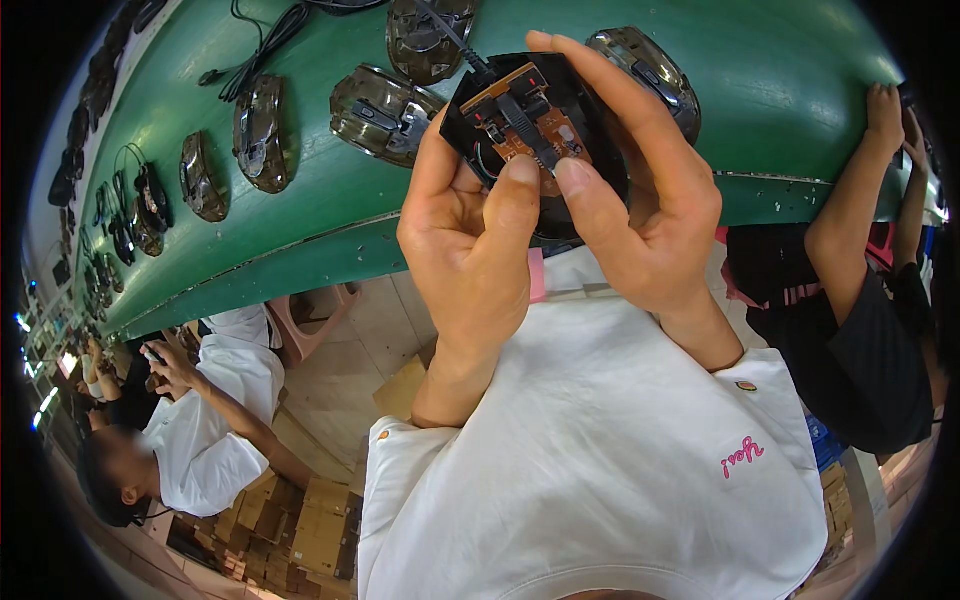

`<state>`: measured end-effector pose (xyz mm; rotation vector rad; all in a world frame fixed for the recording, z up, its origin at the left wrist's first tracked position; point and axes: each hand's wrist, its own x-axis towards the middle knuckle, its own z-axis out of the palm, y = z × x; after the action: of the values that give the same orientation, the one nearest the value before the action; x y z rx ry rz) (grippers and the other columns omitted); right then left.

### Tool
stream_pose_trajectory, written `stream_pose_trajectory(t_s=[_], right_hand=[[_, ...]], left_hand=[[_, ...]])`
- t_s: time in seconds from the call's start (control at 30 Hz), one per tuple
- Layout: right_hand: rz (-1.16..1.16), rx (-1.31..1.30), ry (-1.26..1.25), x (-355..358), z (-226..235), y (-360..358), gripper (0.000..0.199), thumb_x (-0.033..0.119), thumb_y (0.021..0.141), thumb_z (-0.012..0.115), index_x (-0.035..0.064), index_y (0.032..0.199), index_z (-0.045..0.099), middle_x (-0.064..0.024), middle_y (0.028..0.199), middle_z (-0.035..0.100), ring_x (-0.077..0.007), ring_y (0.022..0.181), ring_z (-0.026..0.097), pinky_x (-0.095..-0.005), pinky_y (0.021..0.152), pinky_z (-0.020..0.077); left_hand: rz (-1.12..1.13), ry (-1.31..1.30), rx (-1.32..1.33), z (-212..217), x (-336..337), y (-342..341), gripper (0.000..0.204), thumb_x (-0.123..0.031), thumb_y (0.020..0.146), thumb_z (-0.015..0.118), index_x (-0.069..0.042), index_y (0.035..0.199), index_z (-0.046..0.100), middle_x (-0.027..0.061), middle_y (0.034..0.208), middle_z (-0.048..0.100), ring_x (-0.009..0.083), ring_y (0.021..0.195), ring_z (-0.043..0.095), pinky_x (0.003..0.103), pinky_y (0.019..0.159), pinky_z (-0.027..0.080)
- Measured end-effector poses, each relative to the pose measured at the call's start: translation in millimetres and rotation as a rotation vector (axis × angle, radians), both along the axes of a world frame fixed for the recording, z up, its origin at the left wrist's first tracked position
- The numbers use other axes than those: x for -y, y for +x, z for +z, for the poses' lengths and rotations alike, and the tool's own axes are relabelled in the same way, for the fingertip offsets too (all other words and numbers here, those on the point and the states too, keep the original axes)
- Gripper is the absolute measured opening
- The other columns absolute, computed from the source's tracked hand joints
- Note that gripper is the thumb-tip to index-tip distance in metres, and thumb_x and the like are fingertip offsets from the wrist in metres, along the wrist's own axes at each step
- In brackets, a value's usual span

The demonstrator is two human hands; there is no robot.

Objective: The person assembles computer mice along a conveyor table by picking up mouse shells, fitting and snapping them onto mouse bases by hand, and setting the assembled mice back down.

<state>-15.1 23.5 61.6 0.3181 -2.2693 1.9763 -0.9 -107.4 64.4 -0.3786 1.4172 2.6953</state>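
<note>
Over the green desk (300, 240) strewn with mouse shells (262, 132), I see my left hand (470, 240) and right hand (640, 210) both gripping an open mouse base (530, 115), thumbs pressing its circuit board (520, 125).

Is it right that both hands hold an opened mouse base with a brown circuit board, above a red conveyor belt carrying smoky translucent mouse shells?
Not quite: the conveyor belt is green, not red, as the head view shows. Both the left hand and right hand do hold the mouse base, above the shells.

Green conveyor belt (300, 120); on it, smoky translucent mouse shells (262, 132). Just above its near edge, black mouse base (480, 105) with orange-brown circuit board (525, 125). Below, plain white shirt (600, 460).
</note>
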Motion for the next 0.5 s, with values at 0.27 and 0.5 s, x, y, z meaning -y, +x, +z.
stream_pose_trajectory(t_s=[0.27, 0.5], right_hand=[[0.005, 0.106, -0.095, 4.2, 4.2, -5.3, 0.059, -0.003, 0.086, 0.054, -0.0030, 0.146, 0.051, -0.0215, 0.141, 0.062, -0.0228, 0.114, 0.066, -0.0311, 0.101, 0.0516], [0.005, 0.123, -0.140, 7.1, 4.9, -4.7, 0.057, -0.002, 0.088, 0.055, -0.0016, 0.145, 0.052, -0.0211, 0.139, 0.063, -0.0219, 0.112, 0.067, -0.0304, 0.100, 0.0523]], left_hand=[[-0.024, -0.018, 0.018, 0.3, -3.1, 2.4, 0.046, 0.007, 0.096, 0.056, 0.004, 0.141, 0.049, 0.0149, 0.116, 0.070, 0.0155, 0.100, 0.067, 0.022, 0.087, 0.053], [-0.047, -0.035, -0.001, 1.6, -2.0, 2.6, 0.047, 0.007, 0.097, 0.056, 0.004, 0.143, 0.048, 0.0160, 0.120, 0.069, 0.0167, 0.104, 0.067, 0.023, 0.091, 0.052]])
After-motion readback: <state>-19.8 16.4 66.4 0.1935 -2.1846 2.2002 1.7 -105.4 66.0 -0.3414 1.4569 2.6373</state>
